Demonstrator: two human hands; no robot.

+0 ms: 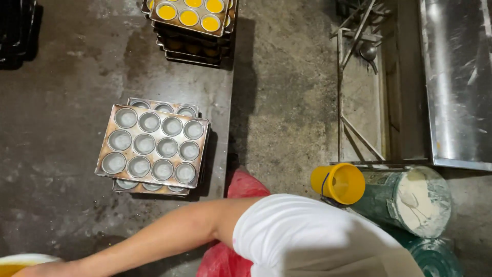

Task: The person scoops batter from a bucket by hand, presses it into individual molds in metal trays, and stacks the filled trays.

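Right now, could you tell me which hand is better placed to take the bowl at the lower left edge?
Left, most likely: the left hand lies at the rim of the bowl, its arm stretched from the white sleeve. The right hand is out of view. The left grip cannot be told.

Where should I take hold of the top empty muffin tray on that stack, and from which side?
Probably by the flat rim of the top empty muffin tray, along its short right edge, which overhangs the tray beneath. Come from the right, fingers under the lip, thumb on top.
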